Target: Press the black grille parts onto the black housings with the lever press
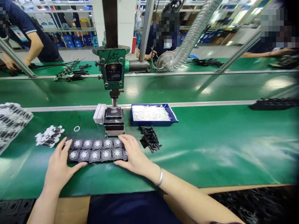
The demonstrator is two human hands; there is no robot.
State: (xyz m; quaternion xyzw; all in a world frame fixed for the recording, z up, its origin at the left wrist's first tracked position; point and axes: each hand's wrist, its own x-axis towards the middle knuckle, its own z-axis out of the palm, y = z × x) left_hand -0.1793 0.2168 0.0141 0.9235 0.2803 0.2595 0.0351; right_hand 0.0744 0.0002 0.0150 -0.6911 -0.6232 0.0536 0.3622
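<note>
Two rows of black square fan-like pieces with white swirl centres lie side by side on the green table, just in front of a black press fixture. My left hand grips the left end of the rows, fingers on the far edge and thumb along the near edge. At the right end, my right hand clasps them the same way and covers some of the last pieces. Beside my right hand sits a small heap of black plastic parts. White-and-black parts are piled beyond my left hand.
A green press head stands above the fixture. Behind the rows are a blue tray of thin white pieces, a white block and a white ring. A larger white-and-black pile lies far left. Co-workers sit across the table.
</note>
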